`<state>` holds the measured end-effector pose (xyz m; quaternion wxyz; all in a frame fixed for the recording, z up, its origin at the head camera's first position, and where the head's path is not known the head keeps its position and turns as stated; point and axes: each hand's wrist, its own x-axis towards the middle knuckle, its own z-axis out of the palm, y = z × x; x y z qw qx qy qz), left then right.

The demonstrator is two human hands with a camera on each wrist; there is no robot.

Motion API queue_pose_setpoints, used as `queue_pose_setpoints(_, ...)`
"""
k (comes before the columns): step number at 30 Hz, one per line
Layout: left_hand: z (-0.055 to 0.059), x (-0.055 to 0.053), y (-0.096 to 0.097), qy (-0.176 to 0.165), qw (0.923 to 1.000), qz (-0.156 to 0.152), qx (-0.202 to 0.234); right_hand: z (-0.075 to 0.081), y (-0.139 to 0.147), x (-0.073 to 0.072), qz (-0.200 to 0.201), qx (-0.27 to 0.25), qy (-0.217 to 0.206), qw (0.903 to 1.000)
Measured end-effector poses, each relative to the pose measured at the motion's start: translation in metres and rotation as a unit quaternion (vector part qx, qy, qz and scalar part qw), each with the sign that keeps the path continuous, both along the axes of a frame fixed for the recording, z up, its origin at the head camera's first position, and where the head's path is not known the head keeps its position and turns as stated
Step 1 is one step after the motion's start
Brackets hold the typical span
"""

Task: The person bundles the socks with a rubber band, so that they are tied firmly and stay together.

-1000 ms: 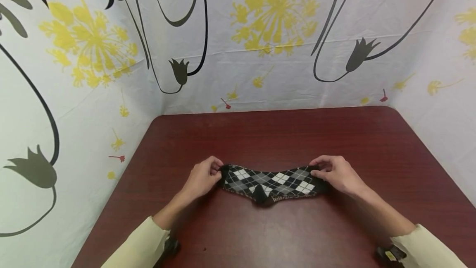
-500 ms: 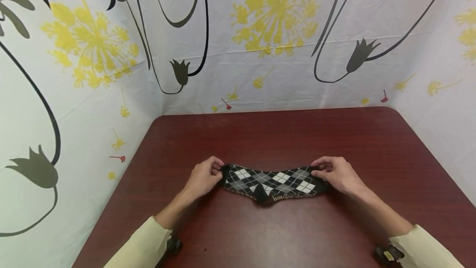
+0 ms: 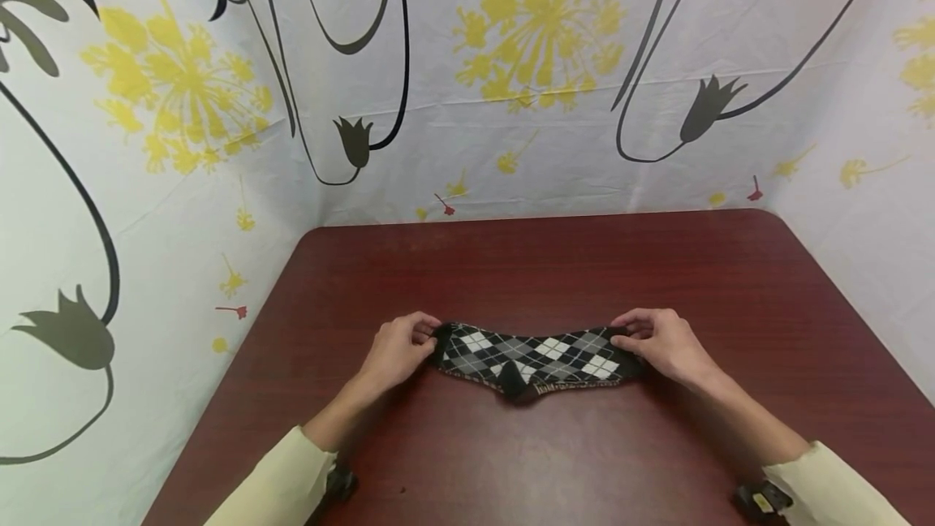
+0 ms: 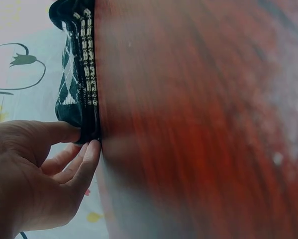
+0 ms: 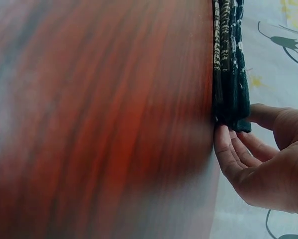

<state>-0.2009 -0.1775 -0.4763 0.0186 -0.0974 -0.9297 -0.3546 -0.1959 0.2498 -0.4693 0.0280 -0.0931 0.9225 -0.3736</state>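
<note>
A black, grey and white argyle sock [image 3: 540, 355] lies flat across the middle of the table, its dark heel pointing toward me. It looks layered at the edges in both wrist views, perhaps a pair laid together. My left hand [image 3: 398, 350] pinches the black left end between thumb and fingers; the left wrist view shows that thumb on top of the sock [image 4: 76, 74]. At the other end, my right hand [image 3: 666, 343] pinches the black cloth the same way. In the right wrist view, fingers reach under the sock's end [image 5: 232, 94].
The reddish-brown table [image 3: 540, 274] has rounded far corners. White cloth walls [image 3: 438, 136] printed with flowers stand behind it and at both sides. Dark straps with small devices [image 3: 762, 500] sit at the cuffs of the pale sleeves [image 3: 281, 473].
Almost nothing differs. My left hand's fingers have dropped very slightly at the sock's end; the sock and right hand stay where they were.
</note>
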Motion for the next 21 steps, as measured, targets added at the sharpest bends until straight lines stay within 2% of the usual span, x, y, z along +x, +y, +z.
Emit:
queue_pose_setpoints(12,0.003,0.0,0.0,0.002,0.9999,-0.005,-0.013,0.002,-0.002,0.002,0.017,0.005,-0.001,0.9998)
queue_pose_setpoints(17,0.008,-0.001,0.005,0.006,0.9991,-0.012,-0.04,0.001,-0.003,0.0,0.021,0.008,0.006,0.9997)
queue_pose_setpoints(21,0.014,-0.004,0.014,0.008,0.9991,-0.018,-0.038,0.002,-0.004,0.0,0.022,0.006,0.01,0.9997)
